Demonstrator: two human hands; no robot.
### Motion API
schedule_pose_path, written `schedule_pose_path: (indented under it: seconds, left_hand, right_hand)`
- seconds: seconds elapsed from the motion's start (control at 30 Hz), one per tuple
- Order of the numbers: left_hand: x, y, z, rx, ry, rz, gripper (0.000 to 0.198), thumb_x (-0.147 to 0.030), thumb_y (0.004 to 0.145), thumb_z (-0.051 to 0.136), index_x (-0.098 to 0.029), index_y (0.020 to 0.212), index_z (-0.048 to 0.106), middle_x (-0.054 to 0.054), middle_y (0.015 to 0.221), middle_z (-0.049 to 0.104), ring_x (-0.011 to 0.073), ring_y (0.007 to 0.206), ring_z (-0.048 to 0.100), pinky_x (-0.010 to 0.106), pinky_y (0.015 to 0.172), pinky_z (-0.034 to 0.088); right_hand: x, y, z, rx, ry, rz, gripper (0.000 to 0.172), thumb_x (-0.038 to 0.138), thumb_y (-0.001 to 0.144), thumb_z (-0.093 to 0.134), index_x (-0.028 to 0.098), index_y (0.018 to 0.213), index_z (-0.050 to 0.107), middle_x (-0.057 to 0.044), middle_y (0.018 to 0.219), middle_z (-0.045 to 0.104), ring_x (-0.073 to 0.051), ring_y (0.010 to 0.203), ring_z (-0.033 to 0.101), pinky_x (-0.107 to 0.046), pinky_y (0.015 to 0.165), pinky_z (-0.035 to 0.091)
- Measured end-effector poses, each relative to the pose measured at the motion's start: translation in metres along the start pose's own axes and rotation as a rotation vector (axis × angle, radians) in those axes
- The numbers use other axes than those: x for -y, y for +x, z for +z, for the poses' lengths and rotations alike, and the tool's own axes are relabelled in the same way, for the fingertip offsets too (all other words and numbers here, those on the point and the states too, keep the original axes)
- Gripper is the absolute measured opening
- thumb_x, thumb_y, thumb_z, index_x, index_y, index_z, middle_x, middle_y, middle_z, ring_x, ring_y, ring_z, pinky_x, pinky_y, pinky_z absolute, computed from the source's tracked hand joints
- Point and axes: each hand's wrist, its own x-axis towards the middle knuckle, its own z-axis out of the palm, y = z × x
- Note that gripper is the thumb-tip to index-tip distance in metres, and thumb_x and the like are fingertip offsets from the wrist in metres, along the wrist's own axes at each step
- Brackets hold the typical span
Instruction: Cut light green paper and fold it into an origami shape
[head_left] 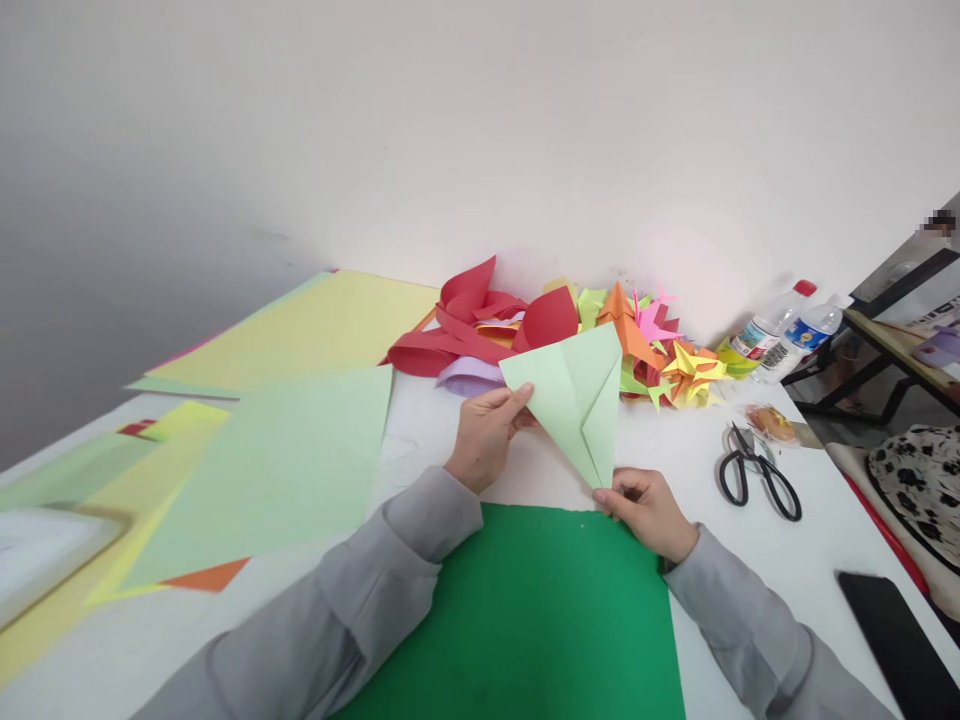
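Note:
A folded sheet of pale green paper [574,390] is held up above the table, its creased flaps facing me and a narrow point at the bottom. At its left edge my left hand [487,430] pinches it, thumb in front and the other fingers behind. My right hand [649,508] grips the lower tip between thumb and fingers. Beneath my hands lies a flat dark green sheet [540,610] on the white table.
Pale green [277,470] and yellow sheets [300,340] cover the left side. Behind are curled red paper strips [465,330] and folded paper stars [694,375]. Scissors [754,470], plastic bottles [772,325], a wrapped snack [772,422] and a black phone [900,640] occupy the right.

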Motion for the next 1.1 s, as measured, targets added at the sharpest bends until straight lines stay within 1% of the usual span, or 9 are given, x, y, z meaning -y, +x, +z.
schedule_pose_path:
  seconds: [0.17,0.33,0.43,0.5,0.63,0.7,0.83,1.0,1.1]
  left_hand:
    - [-0.003,0.001,0.0,-0.02,-0.058,0.002,0.031,-0.039,0.063,0.076,-0.013,0.056,0.061,0.001,0.052,0.059,0.0134,0.05,0.054,0.03,0.053,0.049]
    - [-0.005,0.0,0.001,-0.009,-0.058,0.008,0.03,-0.04,0.064,0.075,-0.012,0.061,0.065,0.002,0.054,0.061,0.0133,0.051,0.055,0.028,0.053,0.049]
    - [-0.001,-0.012,0.008,0.128,0.0,-0.016,0.029,-0.04,0.065,0.074,-0.011,0.068,0.068,0.005,0.066,0.068,0.0173,0.062,0.062,0.033,0.062,0.053]
    - [0.005,-0.026,0.016,0.266,0.103,-0.048,0.024,-0.03,0.06,0.078,-0.013,0.074,0.07,0.005,0.071,0.071,0.0192,0.071,0.064,0.032,0.069,0.053]
    - [0.017,-0.048,0.028,0.462,0.297,-0.123,0.013,-0.024,0.059,0.077,-0.014,0.065,0.07,0.004,0.066,0.071,0.0189,0.063,0.064,0.03,0.06,0.051]
    - [0.019,-0.052,0.03,0.439,0.279,-0.125,0.013,-0.023,0.059,0.077,-0.015,0.064,0.069,0.003,0.068,0.072,0.0189,0.065,0.064,0.03,0.062,0.052]
    - [0.016,-0.048,0.029,0.31,0.231,-0.111,0.022,-0.024,0.058,0.079,-0.015,0.077,0.072,0.004,0.082,0.074,0.0205,0.077,0.066,0.033,0.074,0.053]
    - [0.011,-0.042,0.027,0.205,0.169,-0.08,0.031,-0.027,0.059,0.08,-0.015,0.086,0.071,0.006,0.094,0.074,0.0238,0.09,0.066,0.037,0.08,0.053]
    - [0.011,-0.042,0.026,0.201,0.135,-0.076,0.035,-0.026,0.059,0.08,-0.015,0.091,0.071,0.007,0.1,0.073,0.0245,0.095,0.065,0.037,0.083,0.053]
  right_hand:
    - [-0.002,0.0,0.0,0.012,-0.003,-0.004,0.04,0.049,0.076,0.062,0.017,0.054,0.055,0.003,0.05,0.051,-0.008,0.045,0.041,-0.022,0.046,0.032]
    - [-0.004,0.0,0.0,0.003,-0.009,-0.009,0.041,0.049,0.076,0.062,0.017,0.053,0.055,0.002,0.05,0.051,-0.008,0.044,0.041,-0.022,0.046,0.033]
    - [-0.005,0.0,0.0,0.003,0.013,0.008,0.041,0.052,0.076,0.062,0.016,0.056,0.058,0.002,0.05,0.054,-0.008,0.044,0.044,-0.021,0.046,0.034]
    - [-0.005,0.0,0.001,0.005,0.022,0.009,0.041,0.053,0.076,0.061,0.016,0.057,0.059,0.002,0.049,0.054,-0.008,0.044,0.044,-0.021,0.046,0.035]
    - [-0.007,-0.001,0.002,0.017,0.008,-0.031,0.04,0.052,0.074,0.065,0.016,0.057,0.062,0.002,0.047,0.052,-0.008,0.043,0.041,-0.021,0.044,0.032]
    - [-0.007,-0.001,0.002,0.032,0.011,-0.05,0.039,0.051,0.074,0.066,0.016,0.056,0.063,0.002,0.047,0.052,-0.008,0.044,0.041,-0.021,0.044,0.032]
    - [-0.006,-0.001,0.002,0.056,0.032,-0.04,0.04,0.05,0.075,0.065,0.015,0.056,0.062,0.002,0.048,0.052,-0.007,0.044,0.04,-0.022,0.046,0.033]
    - [-0.006,0.0,0.003,0.069,0.036,-0.065,0.04,0.052,0.074,0.066,0.016,0.056,0.063,0.001,0.052,0.053,-0.008,0.047,0.041,-0.022,0.047,0.034]
    - [-0.007,-0.001,0.004,0.086,0.03,-0.075,0.04,0.051,0.074,0.067,0.016,0.056,0.063,0.001,0.053,0.053,-0.009,0.048,0.041,-0.023,0.047,0.034]
